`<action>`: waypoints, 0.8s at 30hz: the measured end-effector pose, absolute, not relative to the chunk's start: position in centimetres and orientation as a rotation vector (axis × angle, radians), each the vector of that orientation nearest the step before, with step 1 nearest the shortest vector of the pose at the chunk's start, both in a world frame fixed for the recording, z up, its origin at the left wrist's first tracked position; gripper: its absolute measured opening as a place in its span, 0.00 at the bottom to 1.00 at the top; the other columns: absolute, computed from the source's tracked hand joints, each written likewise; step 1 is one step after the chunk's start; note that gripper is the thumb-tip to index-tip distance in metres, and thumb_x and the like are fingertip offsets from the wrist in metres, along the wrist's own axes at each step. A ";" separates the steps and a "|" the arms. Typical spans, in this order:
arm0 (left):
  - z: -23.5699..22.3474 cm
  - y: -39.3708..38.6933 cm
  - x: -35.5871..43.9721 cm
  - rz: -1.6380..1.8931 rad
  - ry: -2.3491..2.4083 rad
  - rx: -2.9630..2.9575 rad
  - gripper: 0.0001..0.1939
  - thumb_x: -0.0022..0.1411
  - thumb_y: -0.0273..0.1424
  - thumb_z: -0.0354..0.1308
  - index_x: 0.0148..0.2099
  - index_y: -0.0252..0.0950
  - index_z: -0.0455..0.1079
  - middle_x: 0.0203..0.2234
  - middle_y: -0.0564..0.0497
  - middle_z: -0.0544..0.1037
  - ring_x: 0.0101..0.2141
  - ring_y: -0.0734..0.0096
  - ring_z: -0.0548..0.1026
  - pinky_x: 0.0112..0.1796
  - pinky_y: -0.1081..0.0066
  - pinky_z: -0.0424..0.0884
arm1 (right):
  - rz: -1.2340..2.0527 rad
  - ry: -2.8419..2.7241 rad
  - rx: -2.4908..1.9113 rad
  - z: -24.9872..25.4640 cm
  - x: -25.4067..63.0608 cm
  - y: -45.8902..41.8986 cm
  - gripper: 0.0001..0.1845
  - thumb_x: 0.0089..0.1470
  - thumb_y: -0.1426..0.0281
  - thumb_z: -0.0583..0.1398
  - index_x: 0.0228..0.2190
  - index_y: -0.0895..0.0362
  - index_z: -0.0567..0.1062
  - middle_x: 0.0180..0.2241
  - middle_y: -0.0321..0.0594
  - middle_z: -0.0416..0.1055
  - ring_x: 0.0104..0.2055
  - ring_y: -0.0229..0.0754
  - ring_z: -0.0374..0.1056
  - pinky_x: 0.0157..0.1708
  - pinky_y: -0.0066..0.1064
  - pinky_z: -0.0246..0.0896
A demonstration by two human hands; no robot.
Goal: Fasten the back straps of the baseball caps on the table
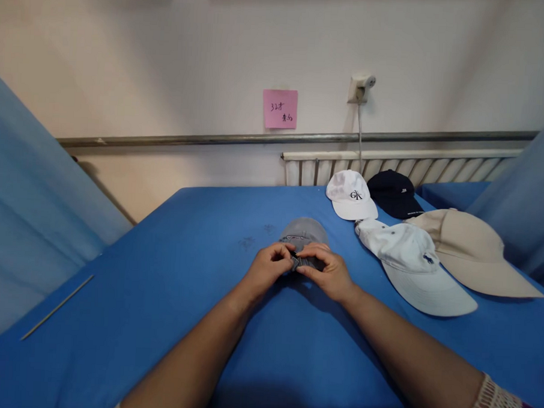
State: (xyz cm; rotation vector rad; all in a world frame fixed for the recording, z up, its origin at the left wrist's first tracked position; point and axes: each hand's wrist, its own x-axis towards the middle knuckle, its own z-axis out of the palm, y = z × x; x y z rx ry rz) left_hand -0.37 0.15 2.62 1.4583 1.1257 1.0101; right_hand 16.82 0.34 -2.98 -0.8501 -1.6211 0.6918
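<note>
A grey cap (307, 228) lies in the middle of the blue-covered table, its back strap side toward me. My left hand (272, 263) pinches the strap from the left, thumb and forefinger closed on it. From the right, my right hand (327, 270) grips the strap's other side near a small metal buckle (299, 260). The fingertips of both hands almost meet. Part of the strap and the cap's lower edge are hidden behind my fingers.
To the right lie a white cap (348, 192), a black cap (392, 192), a pale cap (409, 258) and a beige cap (463, 248). A thin stick (58, 308) rests at the left. Behind the table are a radiator (300, 169) and a metal rail (202, 139).
</note>
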 end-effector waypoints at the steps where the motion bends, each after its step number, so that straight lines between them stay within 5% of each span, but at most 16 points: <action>1: 2.5 0.2 -0.4 1.016 1.132 1.489 0.06 0.45 0.27 0.60 0.20 0.35 0.66 0.37 0.46 0.74 0.41 0.64 0.70 0.40 0.68 0.63 | 0.688 -1.633 -0.844 -2.9 16.8 0.3 0.12 0.47 0.63 0.68 0.36 0.50 0.79 0.38 0.41 0.75 0.46 0.48 0.68 0.50 0.45 0.61; 16: 2.4 0.6 -0.9 0.942 1.111 1.570 0.08 0.45 0.27 0.62 0.20 0.35 0.66 0.36 0.45 0.74 0.40 0.63 0.71 0.38 0.68 0.65 | 0.634 -1.778 -0.766 -2.6 17.0 0.4 0.11 0.49 0.64 0.67 0.37 0.49 0.78 0.37 0.40 0.75 0.44 0.47 0.69 0.48 0.44 0.62; 24: 2.8 0.4 -1.2 0.797 1.071 1.547 0.06 0.45 0.26 0.62 0.19 0.34 0.69 0.34 0.47 0.75 0.30 0.73 0.68 0.29 0.73 0.60 | 0.645 -1.823 -0.743 -2.6 17.1 0.4 0.12 0.50 0.63 0.66 0.39 0.49 0.79 0.37 0.40 0.75 0.44 0.46 0.69 0.49 0.44 0.61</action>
